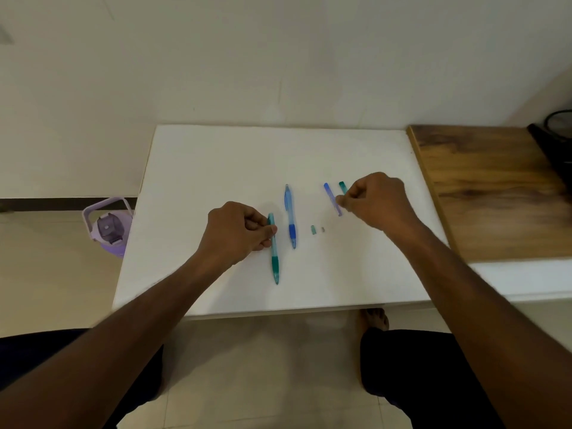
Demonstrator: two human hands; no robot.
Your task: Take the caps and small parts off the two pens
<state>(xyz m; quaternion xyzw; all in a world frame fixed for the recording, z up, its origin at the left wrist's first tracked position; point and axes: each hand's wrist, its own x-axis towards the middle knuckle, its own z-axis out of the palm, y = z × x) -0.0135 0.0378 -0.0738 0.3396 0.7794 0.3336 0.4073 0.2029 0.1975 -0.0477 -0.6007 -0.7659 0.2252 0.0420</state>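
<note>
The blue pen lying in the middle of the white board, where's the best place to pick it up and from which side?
Probably pinch the blue pen across its clear upper barrel, coming straight down from above. It lies flat and free on the white board, with open space on both long sides between the teal pen and the small caps.

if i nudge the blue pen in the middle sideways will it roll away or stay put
The blue pen looks round and slim, so it would probably roll a little. Its darker rubbery grip may slow it. It seems light, rigid plastic, lying free on the smooth white board.
</note>
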